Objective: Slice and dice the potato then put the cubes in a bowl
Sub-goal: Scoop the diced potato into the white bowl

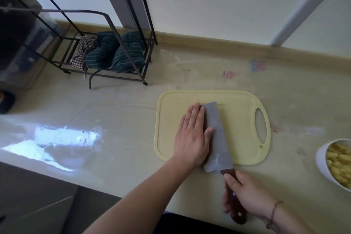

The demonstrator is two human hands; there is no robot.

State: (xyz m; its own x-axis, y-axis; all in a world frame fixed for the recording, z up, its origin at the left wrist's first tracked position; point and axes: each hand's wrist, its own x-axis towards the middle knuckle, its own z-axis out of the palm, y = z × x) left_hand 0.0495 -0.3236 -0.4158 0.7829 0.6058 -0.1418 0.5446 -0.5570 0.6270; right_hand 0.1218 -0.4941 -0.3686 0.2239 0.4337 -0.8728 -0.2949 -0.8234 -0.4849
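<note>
Gathering cut potato between flat hand and blade

My left hand (191,135) lies flat with straight fingers, hiding any potato on the cutting board (241,129); my right grip (245,194) is clamped on the knife (216,135). The bowl (322,159) of cubes sits at 3 o'clock. Keep the blade low.

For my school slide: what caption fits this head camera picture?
Left hand flat beside the knife on the cutting board; potato cubes in the bowl.
</note>
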